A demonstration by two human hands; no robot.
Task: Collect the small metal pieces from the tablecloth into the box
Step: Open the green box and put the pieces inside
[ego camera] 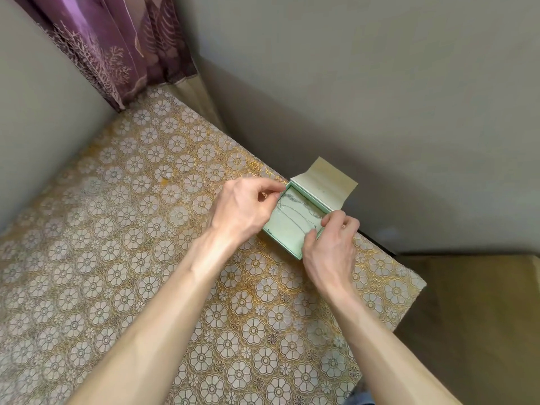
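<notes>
Both: left hand [245, 209], right hand [330, 249] pinch thin chain [295, 210] over box [281, 247]; chain ends hidden.

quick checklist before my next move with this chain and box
1. Lid open: ok, folded back behind the box.
2. Box steady: ok, flat on the tablecloth, near the far edge.
3. Chain inside box: ok, strands lie across the green lining.
4. Left hand grip: ok, pinches at the box's far left corner, seemingly on the chain's end.
5. Right hand grip: ok, pinches the chain at the right wall.
6. Pieces left on tablecloth: cannot tell, the pattern is too busy.
</notes>
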